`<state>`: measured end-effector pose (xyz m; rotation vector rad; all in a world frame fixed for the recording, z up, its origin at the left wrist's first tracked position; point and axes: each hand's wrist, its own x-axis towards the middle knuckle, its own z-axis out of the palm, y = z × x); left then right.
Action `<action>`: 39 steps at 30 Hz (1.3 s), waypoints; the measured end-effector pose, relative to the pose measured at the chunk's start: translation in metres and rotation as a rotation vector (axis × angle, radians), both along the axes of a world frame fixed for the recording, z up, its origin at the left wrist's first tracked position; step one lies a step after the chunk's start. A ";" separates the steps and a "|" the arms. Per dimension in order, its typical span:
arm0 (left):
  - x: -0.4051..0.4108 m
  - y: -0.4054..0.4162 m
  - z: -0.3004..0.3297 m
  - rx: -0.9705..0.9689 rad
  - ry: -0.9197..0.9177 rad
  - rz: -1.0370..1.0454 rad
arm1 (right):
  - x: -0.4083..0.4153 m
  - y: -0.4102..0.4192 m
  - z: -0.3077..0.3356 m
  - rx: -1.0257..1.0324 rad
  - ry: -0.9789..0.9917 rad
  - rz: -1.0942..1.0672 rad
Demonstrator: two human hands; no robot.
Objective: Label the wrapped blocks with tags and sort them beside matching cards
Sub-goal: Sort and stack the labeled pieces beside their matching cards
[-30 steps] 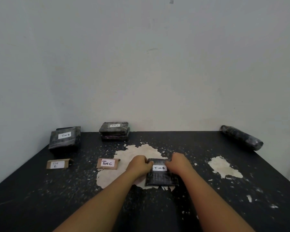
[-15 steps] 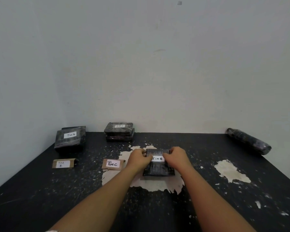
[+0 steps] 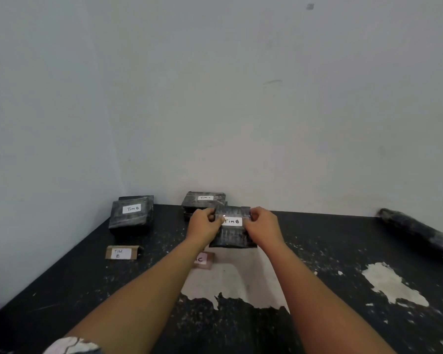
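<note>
While both hands pinch its upper corners, left hand and right hand, the black wrapped block tagged "TIM B" sits mid-frame, above the "C" card.

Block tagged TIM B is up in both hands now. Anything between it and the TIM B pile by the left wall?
Nothing visible. The held block, gripped by the left hand and right hand, has bare tabletop leftward to the TIM B pile. The TIM C pile sits just behind it, off that line.
</note>
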<state>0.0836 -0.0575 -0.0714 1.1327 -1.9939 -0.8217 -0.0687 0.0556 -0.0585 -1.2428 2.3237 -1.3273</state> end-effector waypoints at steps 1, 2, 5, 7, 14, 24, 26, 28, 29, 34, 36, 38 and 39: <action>0.005 -0.005 0.001 0.000 0.011 0.009 | 0.005 -0.005 0.002 -0.012 0.011 0.013; 0.011 -0.009 0.002 -0.006 0.015 0.024 | 0.011 -0.012 0.003 -0.020 0.023 0.025; 0.025 -0.028 0.000 -0.012 0.012 0.060 | 0.025 -0.029 0.004 -0.028 0.036 0.050; 0.035 -0.039 -0.002 -0.016 0.007 0.076 | 0.035 -0.041 0.005 -0.037 0.033 0.069; 0.079 -0.081 -0.011 0.004 0.033 0.124 | 0.075 -0.081 -0.003 -0.023 0.027 0.217; 0.163 -0.148 -0.001 0.008 0.045 0.279 | 0.149 -0.163 -0.013 0.038 0.034 0.536; 0.177 -0.165 0.005 0.008 0.054 0.308 | 0.163 -0.184 -0.015 0.050 0.032 0.563; 0.186 -0.184 0.008 0.017 0.075 0.336 | 0.175 -0.205 -0.013 0.043 0.029 0.576; 0.192 -0.199 0.006 0.032 0.097 0.355 | 0.182 -0.220 -0.013 0.025 0.026 0.588; 0.205 -0.243 0.004 0.061 0.188 0.372 | 0.202 -0.272 -0.004 -0.067 0.038 0.569; 0.210 -0.260 -0.002 0.066 0.168 0.362 | 0.206 -0.293 -0.004 -0.055 0.053 0.570; 0.215 -0.274 -0.012 0.054 0.132 0.360 | 0.209 -0.313 -0.007 -0.043 0.066 0.560; 0.217 -0.281 -0.019 0.042 0.103 0.385 | 0.210 -0.321 -0.010 -0.046 0.065 0.541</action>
